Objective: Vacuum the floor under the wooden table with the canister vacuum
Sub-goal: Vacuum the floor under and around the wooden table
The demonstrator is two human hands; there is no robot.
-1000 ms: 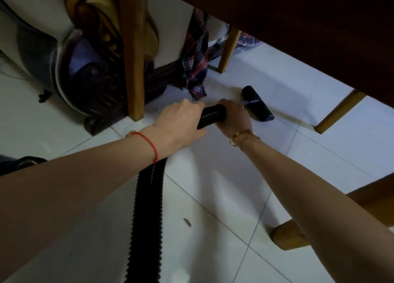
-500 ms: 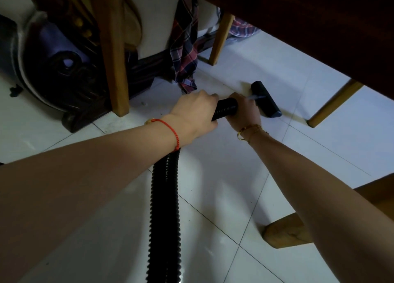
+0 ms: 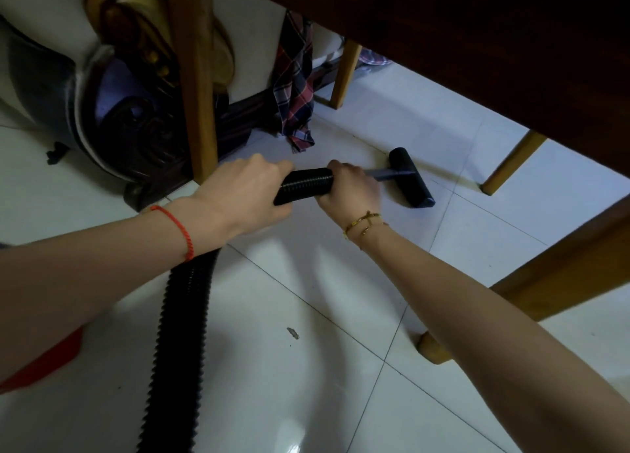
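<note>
A black ribbed vacuum hose runs up from the bottom edge and bends right between my hands. My left hand, with a red string at the wrist, grips the hose at the bend. My right hand, with a gold bracelet, grips the hose end just ahead of it. Beyond the right hand a short grey tube leads to the black floor nozzle, which lies flat on the white tiled floor under the dark wooden table. The canister is out of sight.
A light wooden leg stands just left of my left hand, and thinner legs stand behind and right of the nozzle. A wooden rail lies at the right. A carved dark sofa base and a hanging plaid cloth lie behind.
Both hands and the nozzle kept their grip on the hose while sliding it over the tiles; the nozzle now points further right and the view has shifted back toward the sofa.
</note>
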